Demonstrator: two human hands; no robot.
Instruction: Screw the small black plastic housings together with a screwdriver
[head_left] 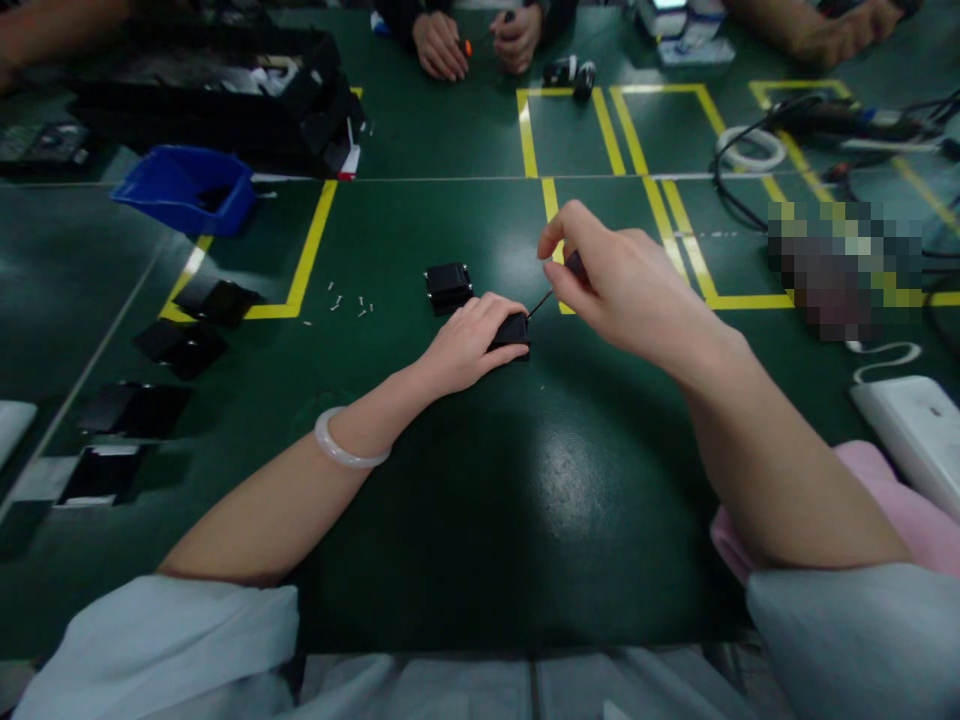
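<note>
My left hand [476, 340] is closed around a small black box-like part [513, 332], holding it down on the green table. In my right hand [600, 275] is a screwdriver [541, 304] with a thin dark shaft; most of its handle is hidden by my fingers. Its tip reaches the right corner of the black part. Just behind my left hand lies a similar black part [448, 285] with bright screws at its corners. Several small loose screws [361, 302] are scattered to the left of it.
A blue bin [187, 190] and a black crate [217, 95] stand at the back left. Several black parts [135, 408] line the left side. At right are cables, a white power strip [915, 430] and pink cloth [870, 500]. Across the table, co-workers' hands [441, 45] are at work.
</note>
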